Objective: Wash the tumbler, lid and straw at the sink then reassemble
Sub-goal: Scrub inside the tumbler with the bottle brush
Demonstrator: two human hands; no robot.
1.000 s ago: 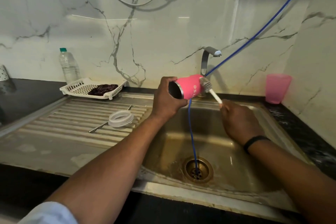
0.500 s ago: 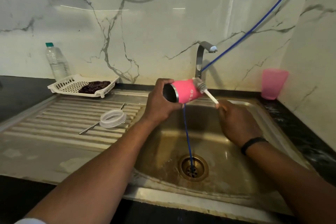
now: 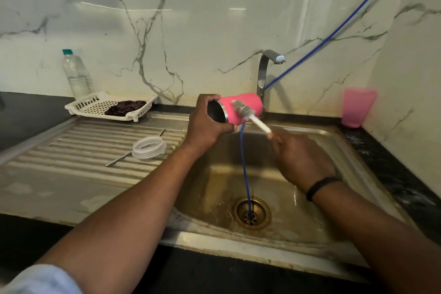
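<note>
Pink matt coating on the tumbler (image 3: 245,107), with a bright bare-metal rim and a dark inside, and bristles of a white plastic-handled brush (image 3: 248,116) lie against it. The sink (image 3: 334,150) is dull stainless steel, stained yellowish and wet, its drainboard ribbed; the lid (image 3: 149,147) there is cloudy clear plastic beside a thin metal straw (image 3: 118,159). Glossy marble-look wall (image 3: 214,31), a polished metal tap (image 3: 263,74), a translucent pink plastic cup (image 3: 356,107), and dark cloth (image 3: 124,106) in a white plastic tray (image 3: 95,102).

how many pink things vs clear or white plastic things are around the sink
pink: 2 (pink metal tumbler, translucent pink plastic cup)
clear or white plastic: 3 (clear water bottle, white slotted tray, clear round lid)
total: 5
</note>
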